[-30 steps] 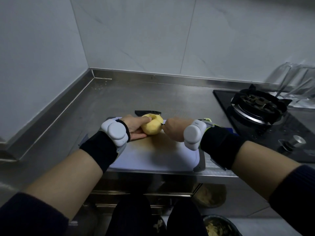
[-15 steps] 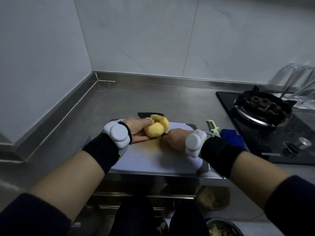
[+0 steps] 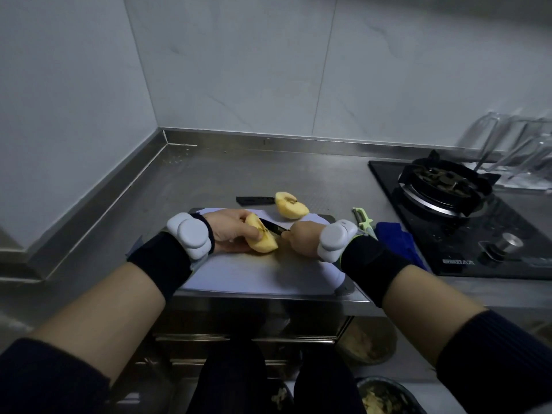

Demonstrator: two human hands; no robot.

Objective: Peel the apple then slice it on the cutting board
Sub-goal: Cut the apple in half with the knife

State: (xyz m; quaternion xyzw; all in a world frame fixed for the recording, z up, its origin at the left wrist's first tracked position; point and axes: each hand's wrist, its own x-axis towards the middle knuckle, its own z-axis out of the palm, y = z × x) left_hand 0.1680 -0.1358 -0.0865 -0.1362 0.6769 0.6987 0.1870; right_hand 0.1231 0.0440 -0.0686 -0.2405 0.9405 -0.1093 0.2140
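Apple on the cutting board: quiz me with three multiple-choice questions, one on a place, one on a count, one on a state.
1. Where is the loose half? A in a bowl; B on the floor; C at the far edge of the cutting board.
2. How many apple pieces show? A one; B two; C four.
3. The right hand: A grips the knife; B lies open; C holds a cup.
Answers: C, it rests there, core showing; B, the loose half plus the held half in the left hand; A, the blade runs out from its fist.

peeled apple half (image 3: 291, 205): cut face up, cutting board (image 3: 263, 273) far edge | other half (image 3: 263, 239): mid-board
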